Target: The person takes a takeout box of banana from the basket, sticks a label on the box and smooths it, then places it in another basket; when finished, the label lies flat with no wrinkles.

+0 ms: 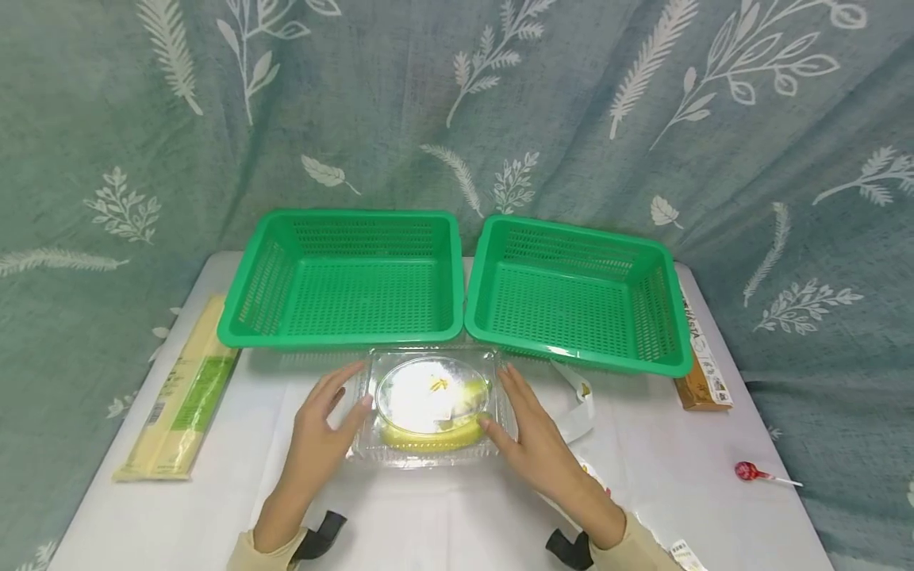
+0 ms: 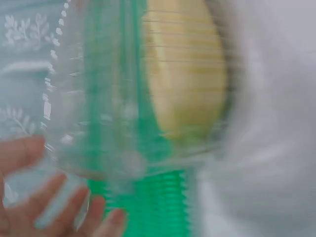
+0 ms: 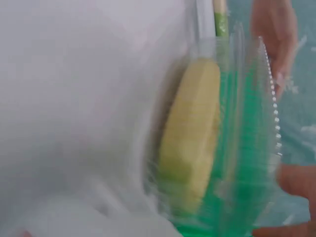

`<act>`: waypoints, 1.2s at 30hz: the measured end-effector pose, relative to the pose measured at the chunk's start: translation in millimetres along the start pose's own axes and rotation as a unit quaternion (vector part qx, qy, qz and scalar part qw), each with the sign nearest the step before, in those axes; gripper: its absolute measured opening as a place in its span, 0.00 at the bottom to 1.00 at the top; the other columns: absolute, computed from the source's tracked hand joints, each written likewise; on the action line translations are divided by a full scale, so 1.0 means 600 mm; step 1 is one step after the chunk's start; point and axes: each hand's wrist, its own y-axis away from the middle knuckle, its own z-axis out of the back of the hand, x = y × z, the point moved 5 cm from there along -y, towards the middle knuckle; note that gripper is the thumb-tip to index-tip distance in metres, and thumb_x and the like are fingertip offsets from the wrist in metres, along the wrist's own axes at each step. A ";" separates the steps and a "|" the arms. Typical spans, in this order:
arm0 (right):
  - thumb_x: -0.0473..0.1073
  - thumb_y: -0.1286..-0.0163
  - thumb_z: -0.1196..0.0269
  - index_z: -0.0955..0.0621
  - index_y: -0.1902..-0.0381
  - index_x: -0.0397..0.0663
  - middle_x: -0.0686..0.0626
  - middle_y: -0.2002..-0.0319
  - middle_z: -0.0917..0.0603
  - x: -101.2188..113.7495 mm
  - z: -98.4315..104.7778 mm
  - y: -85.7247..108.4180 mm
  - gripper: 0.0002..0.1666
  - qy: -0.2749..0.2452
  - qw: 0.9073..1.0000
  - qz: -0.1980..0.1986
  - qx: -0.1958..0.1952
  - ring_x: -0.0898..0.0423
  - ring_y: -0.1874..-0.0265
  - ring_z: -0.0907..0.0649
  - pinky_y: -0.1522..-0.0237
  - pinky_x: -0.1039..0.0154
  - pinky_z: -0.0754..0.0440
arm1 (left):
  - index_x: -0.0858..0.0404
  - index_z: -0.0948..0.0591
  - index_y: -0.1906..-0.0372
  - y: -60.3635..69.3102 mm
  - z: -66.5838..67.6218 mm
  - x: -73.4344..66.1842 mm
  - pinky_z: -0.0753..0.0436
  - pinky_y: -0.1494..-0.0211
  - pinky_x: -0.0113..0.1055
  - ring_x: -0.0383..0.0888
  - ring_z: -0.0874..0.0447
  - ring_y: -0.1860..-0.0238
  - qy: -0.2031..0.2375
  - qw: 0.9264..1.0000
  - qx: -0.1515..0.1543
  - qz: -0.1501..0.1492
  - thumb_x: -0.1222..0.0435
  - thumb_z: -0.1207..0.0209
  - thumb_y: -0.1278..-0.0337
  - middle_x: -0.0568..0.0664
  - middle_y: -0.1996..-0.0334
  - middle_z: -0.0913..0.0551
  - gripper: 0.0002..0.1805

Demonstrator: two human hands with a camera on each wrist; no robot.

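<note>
A clear plastic clamshell box point(image 1: 432, 404) with its lid down lies on the table, and yellow fruit with greenish ends, banana-like, shows inside point(image 2: 185, 69). My left hand point(image 1: 324, 432) is at the box's left side, its fingers spread and fairly straight, the thumb by the edge. On the opposite side is my right hand point(image 1: 535, 440), fingers extended along the box and thumb over its near right corner. Both wrist views are blurred; the left fingers point(image 2: 74, 207) appear beside the plastic there, and whether they touch it is unclear. Neither hand curls round the box.
Two green baskets point(image 1: 343, 342) point(image 1: 578, 358) stand side by side behind the box. A long yellow-and-green packet point(image 1: 178, 396) lies left. At right are a pasta box point(image 1: 703, 357) and a red lollipop point(image 1: 746, 471). A white strip point(image 1: 577, 416) lies beside my right hand.
</note>
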 end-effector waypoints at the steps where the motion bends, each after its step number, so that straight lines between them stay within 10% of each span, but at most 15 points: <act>1: 0.50 0.26 0.38 0.45 0.20 0.42 0.39 0.19 0.49 -0.009 -0.004 0.000 0.45 -0.031 0.999 -0.021 0.002 0.37 0.22 0.40 0.27 0.38 0.34 | 0.60 0.34 0.26 0.004 0.004 0.010 0.26 0.32 0.63 0.63 0.32 0.28 0.009 1.000 -0.009 0.021 0.63 0.38 0.32 0.59 0.27 0.32 0.33; 7: 0.52 0.23 0.43 0.45 0.20 0.48 0.39 0.20 0.47 -0.049 -0.028 0.000 0.42 -0.194 0.975 -0.112 -0.009 0.32 0.25 0.38 0.27 0.41 0.33 | 0.61 0.41 0.22 0.021 -0.001 0.045 0.21 0.38 0.64 0.69 0.28 0.32 0.058 0.992 0.028 0.110 0.60 0.40 0.31 0.64 0.25 0.36 0.37; 14: 0.52 0.23 0.43 0.42 0.21 0.46 0.38 0.21 0.42 -0.058 -0.038 0.001 0.40 -0.226 0.966 -0.126 -0.021 0.32 0.25 0.37 0.25 0.43 0.38 | 0.59 0.35 0.24 0.021 -0.005 0.050 0.17 0.39 0.56 0.67 0.27 0.32 0.092 0.983 0.051 0.151 0.56 0.41 0.30 0.60 0.23 0.37 0.33; 26: 0.46 0.31 0.33 0.32 0.26 0.44 0.37 0.26 0.32 -0.029 0.000 0.042 0.39 -0.244 0.958 -0.143 -0.041 0.37 0.30 0.27 0.35 0.55 0.21 | 0.51 0.37 0.23 0.032 0.033 0.008 0.15 0.44 0.54 0.62 0.24 0.33 0.028 0.978 0.144 0.151 0.50 0.37 0.34 0.55 0.22 0.38 0.38; 32: 0.44 0.32 0.32 0.33 0.26 0.41 0.38 0.26 0.32 0.010 0.062 0.082 0.41 -0.259 0.959 -0.114 -0.022 0.36 0.31 0.26 0.38 0.63 0.18 | 0.49 0.35 0.24 0.031 0.066 -0.058 0.14 0.51 0.32 0.54 0.20 0.36 0.027 0.981 0.178 0.079 0.53 0.37 0.34 0.51 0.23 0.36 0.36; 36: 0.41 0.31 0.33 0.36 0.25 0.40 0.37 0.25 0.34 0.022 0.124 0.081 0.41 -0.230 0.969 -0.076 -0.038 0.37 0.34 0.24 0.42 0.71 0.18 | 0.52 0.37 0.23 -0.008 0.058 -0.102 0.12 0.50 0.34 0.58 0.21 0.34 0.045 0.980 0.191 0.036 0.56 0.37 0.33 0.55 0.23 0.38 0.37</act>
